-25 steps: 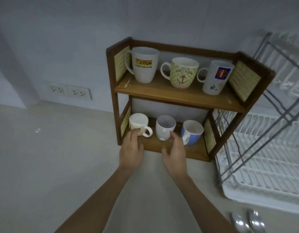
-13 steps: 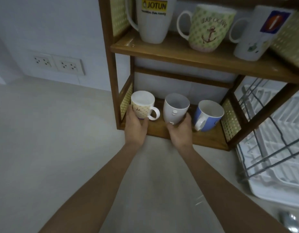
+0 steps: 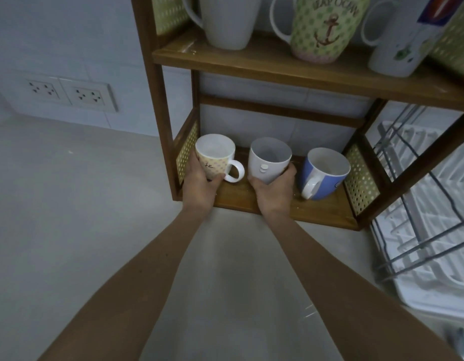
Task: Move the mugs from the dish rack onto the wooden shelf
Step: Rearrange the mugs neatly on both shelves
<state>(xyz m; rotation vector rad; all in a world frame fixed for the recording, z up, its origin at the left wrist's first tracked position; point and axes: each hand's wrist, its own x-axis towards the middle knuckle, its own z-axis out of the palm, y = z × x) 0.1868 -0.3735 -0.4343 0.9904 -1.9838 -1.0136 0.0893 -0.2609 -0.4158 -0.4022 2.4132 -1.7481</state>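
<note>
Logging the lower tier of the wooden shelf [image 3: 327, 208] as I see it: left hand [image 3: 199, 185], fingers curled round the yellow dotted mug [image 3: 214, 158] at the left end; right hand [image 3: 274, 190], wrapped round the white mug [image 3: 268, 160] at centre; blue mug [image 3: 324, 173] standing free just beside; dish rack [image 3: 429, 230] right of the shelf.

Pale tiled wall [image 3: 69, 35] with twin sockets [image 3: 72, 93] above a grey countertop [image 3: 69, 217], dim light
</note>
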